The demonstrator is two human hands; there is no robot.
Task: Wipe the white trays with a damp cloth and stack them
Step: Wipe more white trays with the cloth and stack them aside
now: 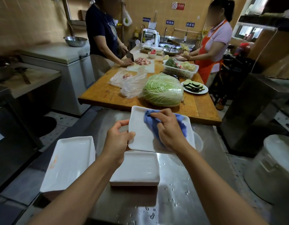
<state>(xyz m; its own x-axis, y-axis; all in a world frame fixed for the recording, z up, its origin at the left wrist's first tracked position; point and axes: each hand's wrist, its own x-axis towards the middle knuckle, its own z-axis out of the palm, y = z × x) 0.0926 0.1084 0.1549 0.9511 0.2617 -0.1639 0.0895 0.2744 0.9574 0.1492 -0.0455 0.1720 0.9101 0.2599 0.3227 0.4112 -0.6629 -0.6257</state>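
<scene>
Left hand (119, 138) fingers pinch the white tray's (140, 137) edge above the bench (181, 184), right hand (168, 127) rubbing the bunched blue cloth (181, 122) across it; two stacks (135, 169) wait below, midway I'd say

Right hand (170, 127) & blue cloth (181, 121) are hiding pt of held tray (140, 125); its fingers (158, 114) are burying in cloth folds; wall signs (170, 22) too small to read.

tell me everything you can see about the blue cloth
The crumpled blue cloth looks soft and bunched into folds. The right hand grips it and presses it onto the inside of the white rectangular tray, which the left hand holds up by its edge above the steel counter. Part of the cloth is hidden under the hand.
</scene>
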